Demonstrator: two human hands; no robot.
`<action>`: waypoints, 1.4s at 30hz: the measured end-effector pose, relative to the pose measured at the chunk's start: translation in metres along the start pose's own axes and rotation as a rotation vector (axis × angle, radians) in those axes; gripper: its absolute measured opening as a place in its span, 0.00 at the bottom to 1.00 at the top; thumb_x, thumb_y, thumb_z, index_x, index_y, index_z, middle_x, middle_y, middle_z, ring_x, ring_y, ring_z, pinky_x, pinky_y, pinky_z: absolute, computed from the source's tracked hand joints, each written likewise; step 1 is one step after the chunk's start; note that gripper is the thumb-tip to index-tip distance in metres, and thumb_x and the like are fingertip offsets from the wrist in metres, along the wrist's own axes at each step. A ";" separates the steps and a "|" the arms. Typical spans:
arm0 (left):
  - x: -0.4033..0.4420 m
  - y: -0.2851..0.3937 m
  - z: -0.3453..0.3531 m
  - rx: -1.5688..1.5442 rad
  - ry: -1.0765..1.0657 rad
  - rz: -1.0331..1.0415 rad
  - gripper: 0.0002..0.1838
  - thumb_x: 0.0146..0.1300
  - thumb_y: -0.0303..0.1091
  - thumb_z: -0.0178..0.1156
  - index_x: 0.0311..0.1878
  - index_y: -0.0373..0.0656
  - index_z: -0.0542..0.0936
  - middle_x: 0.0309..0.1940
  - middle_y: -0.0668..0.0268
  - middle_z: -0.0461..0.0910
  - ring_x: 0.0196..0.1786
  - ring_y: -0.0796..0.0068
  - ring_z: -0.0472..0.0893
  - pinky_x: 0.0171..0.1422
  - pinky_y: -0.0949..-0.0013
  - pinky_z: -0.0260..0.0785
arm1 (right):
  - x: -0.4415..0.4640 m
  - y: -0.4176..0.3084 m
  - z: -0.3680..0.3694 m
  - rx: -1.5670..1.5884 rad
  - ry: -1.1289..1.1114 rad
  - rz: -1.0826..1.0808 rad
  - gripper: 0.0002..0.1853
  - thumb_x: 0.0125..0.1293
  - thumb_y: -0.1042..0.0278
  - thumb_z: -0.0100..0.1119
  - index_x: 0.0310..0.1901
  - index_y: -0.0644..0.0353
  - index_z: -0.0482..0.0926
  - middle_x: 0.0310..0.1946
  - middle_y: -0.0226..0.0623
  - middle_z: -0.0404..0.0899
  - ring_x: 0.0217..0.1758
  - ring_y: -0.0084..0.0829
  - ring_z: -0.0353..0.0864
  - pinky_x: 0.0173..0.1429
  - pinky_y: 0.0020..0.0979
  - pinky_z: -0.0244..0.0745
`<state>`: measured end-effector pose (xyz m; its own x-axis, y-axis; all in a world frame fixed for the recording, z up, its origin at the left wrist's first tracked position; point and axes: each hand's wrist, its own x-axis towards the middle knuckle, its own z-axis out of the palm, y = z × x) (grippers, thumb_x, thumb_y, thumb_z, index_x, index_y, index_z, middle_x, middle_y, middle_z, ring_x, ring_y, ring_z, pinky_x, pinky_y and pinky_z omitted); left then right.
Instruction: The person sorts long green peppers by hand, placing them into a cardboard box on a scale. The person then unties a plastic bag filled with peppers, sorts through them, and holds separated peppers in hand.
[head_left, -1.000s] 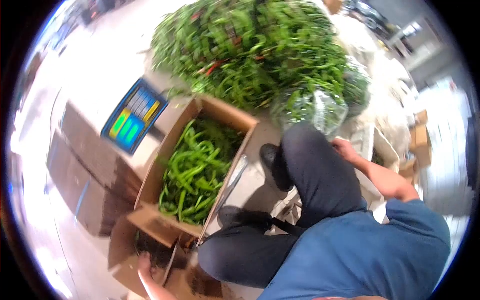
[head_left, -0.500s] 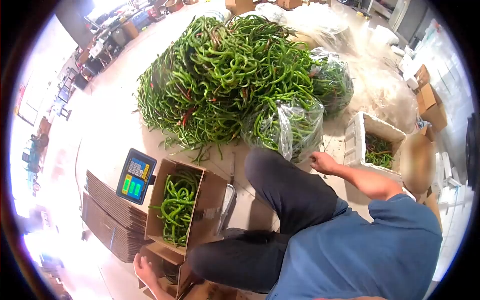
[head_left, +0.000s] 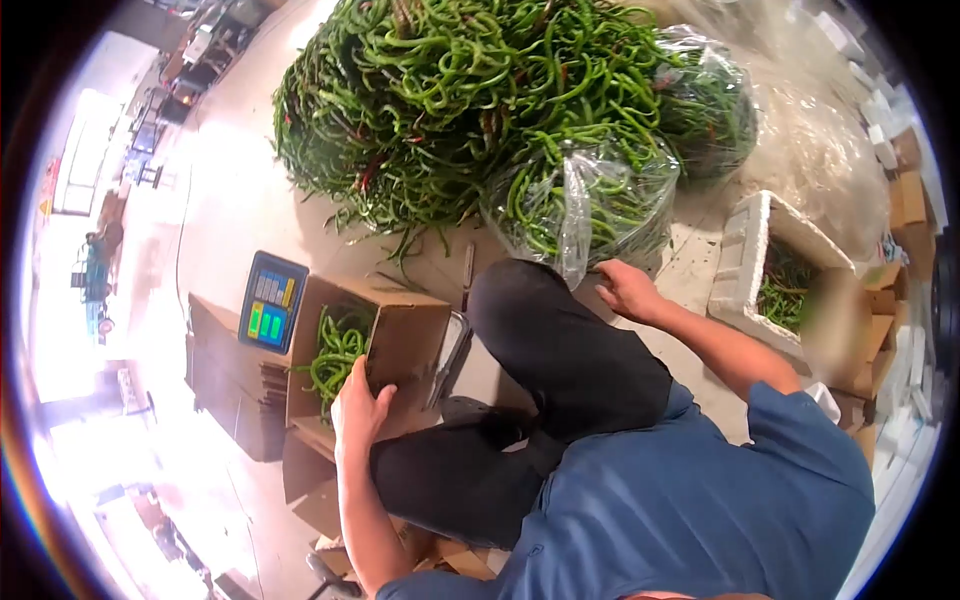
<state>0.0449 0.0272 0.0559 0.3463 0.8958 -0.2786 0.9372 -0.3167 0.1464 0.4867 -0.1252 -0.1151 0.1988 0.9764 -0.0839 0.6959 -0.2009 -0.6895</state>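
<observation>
"Peppers [head_left: 335, 355], green and curled, inside the cardboard box [head_left: 410, 345] on the floor. See the left hand [head_left: 360, 410]?"

"Right at the box's near edge, fingers stretched toward the peppers, thumb standing well apart. I see nothing held in it."

"Touching them?"

"Can't tell from here; the hand hides its own fingertips."

"And the right hand [head_left: 628, 290]?"

"Beyond the right knee [head_left: 510, 285], just beside the lower edge of the clear bag [head_left: 580, 210]. Fingers loosely bent; I can't tell whether they grip anything."

"So which step is this?"

"Work at the box's opening, I'd judge, done with the left hand. Whether it's picking, placing or steadying, I wouldn't swear."

"What does the next move call for?"

"If it's a reach inside, lifting the fingers over the near edge and keeping the wrist off the tall side wall. The peppers look tangled, so a gentle pinch would suit."

"Anything in the way?"

"The scale display [head_left: 273, 302] stands close by the box's far left edge; a wide sweep could knock it."
</observation>
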 end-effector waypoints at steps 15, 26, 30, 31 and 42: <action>0.000 -0.027 0.029 -0.144 0.048 -0.135 0.27 0.63 0.39 0.61 0.65 0.43 0.69 0.51 0.48 0.81 0.55 0.46 0.79 0.58 0.50 0.71 | 0.042 -0.029 -0.015 0.702 0.079 0.215 0.14 0.69 0.73 0.59 0.53 0.66 0.76 0.41 0.34 0.83 0.42 0.22 0.81 0.48 0.26 0.77; -0.013 -0.082 -0.027 -0.332 0.725 -0.139 0.18 0.63 0.38 0.66 0.53 0.39 0.82 0.49 0.53 0.84 0.53 0.53 0.83 0.58 0.61 0.73 | 0.046 -0.164 -0.068 0.527 0.280 -0.131 0.10 0.70 0.74 0.56 0.51 0.65 0.77 0.42 0.30 0.79 0.44 0.21 0.76 0.51 0.25 0.72; 0.019 -0.229 -0.032 -0.306 0.748 -0.530 0.24 0.65 0.44 0.62 0.61 0.44 0.78 0.60 0.51 0.78 0.65 0.51 0.75 0.68 0.56 0.66 | 0.074 -0.229 -0.061 0.285 0.132 -0.294 0.12 0.70 0.73 0.57 0.52 0.65 0.77 0.43 0.34 0.80 0.44 0.23 0.77 0.52 0.26 0.73; 0.032 -0.256 -0.027 -0.265 0.709 -0.536 0.26 0.65 0.46 0.61 0.63 0.45 0.76 0.64 0.52 0.74 0.68 0.51 0.71 0.70 0.53 0.63 | 0.091 -0.244 -0.050 0.353 0.041 -0.285 0.13 0.70 0.73 0.57 0.54 0.65 0.76 0.44 0.34 0.80 0.45 0.23 0.78 0.52 0.26 0.74; 0.124 -0.346 0.002 -0.076 0.319 -0.562 0.39 0.63 0.58 0.50 0.78 0.66 0.56 0.81 0.65 0.45 0.82 0.51 0.41 0.79 0.31 0.28 | 0.345 -0.270 0.221 0.307 -0.663 0.406 0.27 0.75 0.50 0.50 0.67 0.61 0.68 0.56 0.41 0.76 0.53 0.37 0.78 0.55 0.46 0.73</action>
<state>-0.2364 0.2474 -0.0309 -0.2363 0.9709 -0.0383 0.9622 0.2393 0.1302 0.2152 0.2832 -0.1167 -0.1205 0.6962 -0.7077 0.4195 -0.6104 -0.6719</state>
